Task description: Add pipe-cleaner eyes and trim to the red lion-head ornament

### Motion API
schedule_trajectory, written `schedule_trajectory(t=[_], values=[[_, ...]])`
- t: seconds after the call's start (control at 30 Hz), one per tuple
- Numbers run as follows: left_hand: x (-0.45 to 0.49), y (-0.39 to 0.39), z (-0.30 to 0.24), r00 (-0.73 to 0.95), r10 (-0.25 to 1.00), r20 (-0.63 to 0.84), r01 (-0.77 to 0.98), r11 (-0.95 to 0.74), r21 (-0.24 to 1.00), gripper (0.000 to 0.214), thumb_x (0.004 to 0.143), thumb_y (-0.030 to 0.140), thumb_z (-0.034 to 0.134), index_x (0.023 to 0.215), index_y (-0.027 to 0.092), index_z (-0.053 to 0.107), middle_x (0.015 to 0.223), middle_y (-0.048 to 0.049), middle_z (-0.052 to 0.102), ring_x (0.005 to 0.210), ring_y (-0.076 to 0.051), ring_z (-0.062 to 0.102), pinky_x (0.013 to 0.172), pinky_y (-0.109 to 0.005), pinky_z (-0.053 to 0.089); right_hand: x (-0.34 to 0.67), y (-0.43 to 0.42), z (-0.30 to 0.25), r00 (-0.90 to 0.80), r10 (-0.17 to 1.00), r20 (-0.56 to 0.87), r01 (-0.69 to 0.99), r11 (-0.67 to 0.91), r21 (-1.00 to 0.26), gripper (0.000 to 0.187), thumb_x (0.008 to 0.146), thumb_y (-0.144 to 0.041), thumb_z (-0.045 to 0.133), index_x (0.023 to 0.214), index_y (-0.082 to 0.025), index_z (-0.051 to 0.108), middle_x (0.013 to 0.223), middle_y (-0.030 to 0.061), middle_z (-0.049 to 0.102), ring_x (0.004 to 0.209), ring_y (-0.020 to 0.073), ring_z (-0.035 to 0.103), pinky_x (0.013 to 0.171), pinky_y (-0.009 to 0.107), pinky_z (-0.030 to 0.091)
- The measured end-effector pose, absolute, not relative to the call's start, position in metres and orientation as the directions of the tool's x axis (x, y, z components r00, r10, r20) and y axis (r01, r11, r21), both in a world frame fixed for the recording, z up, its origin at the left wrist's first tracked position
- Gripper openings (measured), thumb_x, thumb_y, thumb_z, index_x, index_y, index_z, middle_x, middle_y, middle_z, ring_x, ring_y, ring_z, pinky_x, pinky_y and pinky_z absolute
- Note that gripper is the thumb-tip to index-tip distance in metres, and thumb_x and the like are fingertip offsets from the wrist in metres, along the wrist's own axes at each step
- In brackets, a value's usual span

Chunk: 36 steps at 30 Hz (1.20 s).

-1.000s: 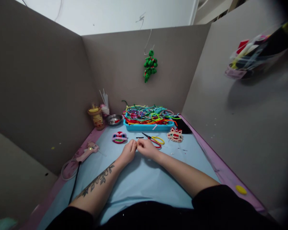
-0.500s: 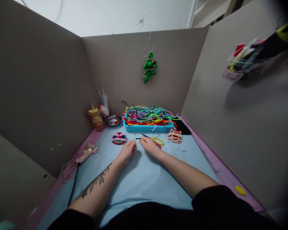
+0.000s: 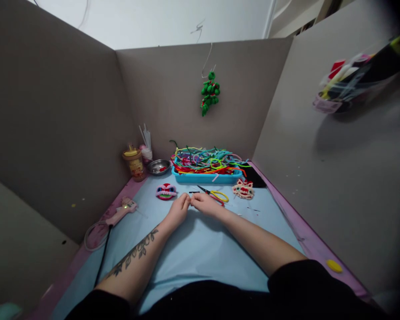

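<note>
My left hand point(image 3: 180, 208) and my right hand point(image 3: 204, 204) meet over the middle of the blue-covered table, fingers curled and pinched together. Whatever lies between the fingertips is too small or hidden to make out. Just beyond my right hand lie scissors point(image 3: 219, 194) with yellow and red handles. A short black strip point(image 3: 194, 192) rests on the cover past the fingertips. Left of my hands sits a pink, red and green fuzzy lion-head piece point(image 3: 166, 191). A cream and red one point(image 3: 243, 189) lies to the right.
A blue basket point(image 3: 206, 178) of colourful pipe cleaners stands at the back, beside a metal bowl point(image 3: 158, 167) and a lidded cup point(image 3: 134, 165). At left lies a pink glue gun point(image 3: 122, 212) with its cord. Grey panels enclose three sides; a green ornament point(image 3: 210, 93) hangs behind.
My right hand has moved slightly left, and the fingertips of both hands have come together. The whole view has shifted a little.
</note>
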State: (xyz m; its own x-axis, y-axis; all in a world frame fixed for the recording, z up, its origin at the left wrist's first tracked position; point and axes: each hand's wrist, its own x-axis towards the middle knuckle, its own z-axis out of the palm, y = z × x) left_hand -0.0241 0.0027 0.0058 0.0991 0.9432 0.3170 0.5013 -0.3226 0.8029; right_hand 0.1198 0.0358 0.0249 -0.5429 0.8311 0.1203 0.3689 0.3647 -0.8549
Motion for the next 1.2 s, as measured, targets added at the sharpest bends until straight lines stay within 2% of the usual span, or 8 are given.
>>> schedule_trajectory(t=[0.1,0.2,0.37,0.47,0.57,0.63,0.93,1.2], values=[[-0.023,0.002,0.002,0.118,0.939,0.322,0.566,-0.33,0.756,0.025,0.089,0.033,0.033,0.068,0.021,0.039,0.064,0.0019,0.046,0.061,-0.014,0.041,0.059,-0.027,0.029,0.119,0.036,0.022,-0.538,0.836,0.106,0.386,0.357,-0.851,0.019,0.076,-0.024,0.042,0.058,-0.019,0.044,0.052,-0.0049,0.041,0.052,0.0099,0.036,0.05,0.022,0.025],[-0.021,0.001,-0.001,0.102,0.942,0.321,0.605,-0.314,0.731,0.024,0.089,0.033,0.032,0.069,0.021,0.038,0.064,0.0021,0.044,0.06,-0.015,0.041,0.059,-0.028,0.028,0.117,0.037,0.016,-0.507,0.847,0.162,0.39,0.393,-0.833,0.019,0.075,-0.024,0.042,0.057,-0.019,0.04,0.053,-0.0049,0.04,0.054,0.0101,0.036,0.05,0.022,0.024],[-0.019,0.0,-0.001,0.059,0.94,0.335,0.587,-0.304,0.75,0.026,0.089,0.035,0.03,0.069,0.021,0.038,0.062,0.002,0.043,0.059,-0.014,0.039,0.058,-0.028,0.028,0.113,0.036,0.007,-0.5,0.844,0.194,0.377,0.414,-0.829,0.019,0.074,-0.024,0.041,0.056,-0.019,0.038,0.055,-0.0047,0.039,0.056,0.0103,0.036,0.051,0.022,0.024],[-0.019,0.002,0.003,0.018,0.946,0.324,0.489,-0.291,0.822,0.029,0.089,0.035,0.031,0.065,0.021,0.037,0.059,0.0026,0.04,0.057,-0.014,0.038,0.056,-0.027,0.028,0.113,0.035,0.01,-0.526,0.823,0.216,0.327,0.43,-0.841,0.018,0.074,-0.023,0.041,0.056,-0.019,0.038,0.055,-0.0048,0.039,0.056,0.01,0.036,0.051,0.022,0.025],[-0.019,0.004,0.006,-0.013,0.972,0.234,0.302,-0.22,0.928,0.03,0.089,0.035,0.031,0.062,0.021,0.035,0.053,0.0043,0.036,0.05,-0.012,0.035,0.051,-0.026,0.028,0.114,0.035,0.017,-0.536,0.811,0.235,0.28,0.433,-0.857,0.018,0.075,-0.023,0.043,0.058,-0.018,0.043,0.055,-0.0048,0.041,0.056,0.0099,0.038,0.052,0.021,0.027],[-0.02,0.004,0.007,-0.002,0.977,0.214,0.237,-0.207,0.949,0.029,0.088,0.035,0.033,0.063,0.021,0.036,0.052,0.005,0.035,0.048,-0.011,0.034,0.049,-0.025,0.028,0.115,0.035,0.022,-0.53,0.821,0.215,0.268,0.402,-0.875,0.019,0.077,-0.024,0.043,0.059,-0.018,0.046,0.054,-0.0048,0.043,0.056,0.0098,0.039,0.052,0.021,0.029],[-0.022,-0.001,0.007,0.076,0.932,0.355,0.491,-0.345,0.8,0.029,0.091,0.035,0.031,0.067,0.02,0.04,0.061,0.0026,0.042,0.059,-0.013,0.039,0.057,-0.027,0.03,0.116,0.032,0.022,-0.557,0.822,0.114,0.285,0.319,-0.904,0.024,0.081,-0.028,0.042,0.059,-0.019,0.044,0.048,-0.0059,0.041,0.049,0.0097,0.037,0.048,0.022,0.027],[-0.018,0.0,-0.001,0.045,0.927,0.373,0.585,-0.327,0.742,0.027,0.091,0.034,0.028,0.069,0.021,0.036,0.061,0.0025,0.042,0.057,-0.014,0.039,0.057,-0.027,0.028,0.114,0.034,0.012,-0.507,0.837,0.205,0.385,0.432,-0.815,0.02,0.078,-0.024,0.039,0.058,-0.02,0.037,0.056,-0.004,0.043,0.057,0.0113,0.039,0.053,0.024,0.026]])
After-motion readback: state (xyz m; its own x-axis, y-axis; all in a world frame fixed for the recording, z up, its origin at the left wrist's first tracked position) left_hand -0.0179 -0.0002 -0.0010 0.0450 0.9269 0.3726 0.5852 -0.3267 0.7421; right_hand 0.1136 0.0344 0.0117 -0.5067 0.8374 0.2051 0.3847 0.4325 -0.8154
